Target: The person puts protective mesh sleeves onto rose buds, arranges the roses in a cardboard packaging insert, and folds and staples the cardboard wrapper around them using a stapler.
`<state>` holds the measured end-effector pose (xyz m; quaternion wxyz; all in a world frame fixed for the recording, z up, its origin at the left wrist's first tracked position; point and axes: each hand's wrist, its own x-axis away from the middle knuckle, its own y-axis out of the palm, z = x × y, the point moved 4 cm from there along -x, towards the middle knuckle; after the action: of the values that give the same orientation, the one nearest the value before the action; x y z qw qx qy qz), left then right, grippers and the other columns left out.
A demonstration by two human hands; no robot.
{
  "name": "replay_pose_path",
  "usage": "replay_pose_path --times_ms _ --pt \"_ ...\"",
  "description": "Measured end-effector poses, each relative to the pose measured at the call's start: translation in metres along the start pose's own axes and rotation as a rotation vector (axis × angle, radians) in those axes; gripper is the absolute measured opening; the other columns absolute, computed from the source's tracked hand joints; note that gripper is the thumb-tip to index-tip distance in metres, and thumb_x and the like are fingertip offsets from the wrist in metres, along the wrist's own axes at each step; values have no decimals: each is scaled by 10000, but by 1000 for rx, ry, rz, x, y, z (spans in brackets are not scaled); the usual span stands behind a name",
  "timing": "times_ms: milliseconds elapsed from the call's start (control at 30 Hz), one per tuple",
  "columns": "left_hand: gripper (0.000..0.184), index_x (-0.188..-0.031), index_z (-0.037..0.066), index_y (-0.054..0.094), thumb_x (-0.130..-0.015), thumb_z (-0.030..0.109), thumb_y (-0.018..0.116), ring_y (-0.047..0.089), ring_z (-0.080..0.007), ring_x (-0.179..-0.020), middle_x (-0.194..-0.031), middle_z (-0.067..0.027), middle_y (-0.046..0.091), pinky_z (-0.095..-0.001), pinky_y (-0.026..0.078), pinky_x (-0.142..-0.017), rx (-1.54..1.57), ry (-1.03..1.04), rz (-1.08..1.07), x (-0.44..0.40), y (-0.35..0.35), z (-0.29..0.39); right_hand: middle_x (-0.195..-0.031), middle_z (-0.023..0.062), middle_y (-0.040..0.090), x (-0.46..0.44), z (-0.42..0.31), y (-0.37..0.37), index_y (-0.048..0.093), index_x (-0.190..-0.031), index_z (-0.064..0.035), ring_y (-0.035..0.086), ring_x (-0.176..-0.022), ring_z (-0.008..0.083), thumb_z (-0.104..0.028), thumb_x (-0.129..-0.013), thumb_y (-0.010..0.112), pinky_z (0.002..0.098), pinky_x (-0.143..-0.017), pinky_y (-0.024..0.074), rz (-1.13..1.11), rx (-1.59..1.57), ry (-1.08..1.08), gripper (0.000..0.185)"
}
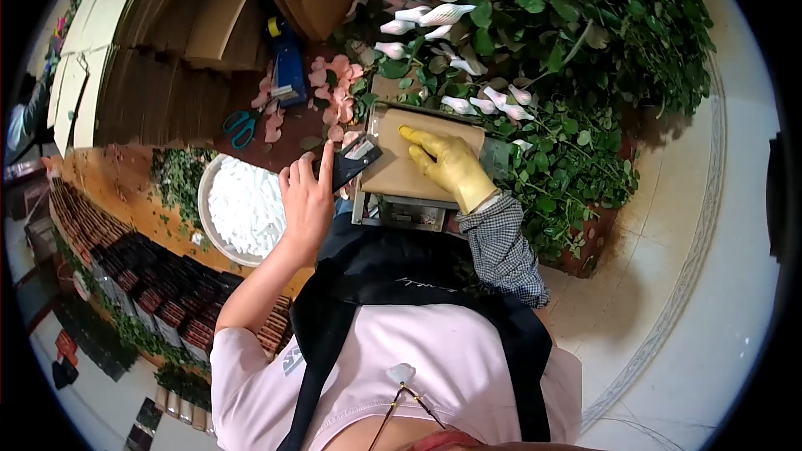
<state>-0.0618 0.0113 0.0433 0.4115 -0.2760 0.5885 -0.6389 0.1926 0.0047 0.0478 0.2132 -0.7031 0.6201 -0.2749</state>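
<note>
My bare left hand [307,198] is at the left side of a metal-framed stand [357,210], holding a black tool [354,164] with a silvery part on top, perhaps a stapler. Its index finger points forward. Brown cardboard [405,169] lies on the stand, and the tool's far end reaches its left edge. My right hand [447,163], in a yellow rubber glove, rests on the cardboard with its fingers apart. The left thumb is mostly hidden.
Rose stems with white-netted buds [443,15] lie beyond and to the right. Pink petals [336,93], teal scissors [240,129] and a blue tape dispenser [288,71] are at the left. Folded cardboard [150,92] and a tub of white sleeves [205,200] stand farther left.
</note>
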Motion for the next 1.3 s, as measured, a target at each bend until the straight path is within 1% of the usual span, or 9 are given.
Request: replay_pose_path --times_ms 133,200,367,500,667,733,833,933,1300 --pt "792 -1523 48 397 -793 72 703 576 -377 -1074 -1214 -180 576 -447 434 -914 72 -144 -197 4 2 5 -1122 144 723 -1 -4 -2 688 -1260 -156 704 -999 322 -205 -939 651 378 -910 556 -31 76 69 326" --pt "767 -1544 82 365 -841 85 672 599 -406 -1125 -1295 -236 576 -441 474 -905 754 -280 -524 3 20 -5 -1120 151 720 0 -4 -3 686 -1264 -156 706 -1000 319 -206 -941 653 372 -911 557 -8 29 61 329" --pt "284 -928 22 665 -874 294 727 668 -445 -747 -736 -231 675 -507 536 -679 568 -299 -390 -9 36 -9 -1127 150 721 1 1 0 683 -1271 -153 705 -1011 321 -207 -945 650 372 -910 559 14 18 38 332" --pt "333 -1064 38 670 -858 298 707 674 -445 -770 -763 -245 685 -517 560 -699 424 -253 -422 -10 39 -12 -1175 143 712 1 1 2 683 -1268 -147 690 -1062 317 -199 -952 640 363 -932 549 6 -28 61 323" --pt "542 -1410 13 427 -906 58 621 612 -139 -1047 -1158 -89 626 -307 482 -942 1615 -314 -422 34 72 -12 -1211 118 711 2 3 -1 665 -1299 -155 695 -1057 268 -204 -962 641 332 -935 542 -59 -75 127 341" --pt "683 -1501 26 347 -861 -18 583 585 -212 -1137 -1278 -107 560 -336 444 -1030 1577 -428 -379 64 77 -18 -1208 108 716 2 5 1 656 -1314 -158 711 -1002 236 -204 -965 644 318 -900 551 -103 -90 132 352" --pt "831 -1509 24 359 -729 -46 636 554 -409 -1118 -1259 -209 560 -463 447 -984 602 -343 -149 104 56 -25 -1102 50 732 0 10 8 636 -1351 -120 596 -758 102 -164 -995 630 248 -707 532 -126 -241 287 359" --pt "687 -1465 60 468 -788 38 580 558 -300 -1098 -1214 -151 568 -411 396 -1002 127 -153 2 110 41 -17 -945 8 683 1 -4 1 608 -1385 -83 553 -714 80 -130 -1007 611 234 -670 502 -163 -277 372 381" --pt "579 -1431 179 503 -858 111 560 555 -260 -965 -1050 -84 576 -430 420 -961 102 264 -27 54 28 -35 -783 1 620 -6 12 0 553 -1426 -56 561 -697 76 -161 -1054 557 233 -664 469 -289 -326 461 387"
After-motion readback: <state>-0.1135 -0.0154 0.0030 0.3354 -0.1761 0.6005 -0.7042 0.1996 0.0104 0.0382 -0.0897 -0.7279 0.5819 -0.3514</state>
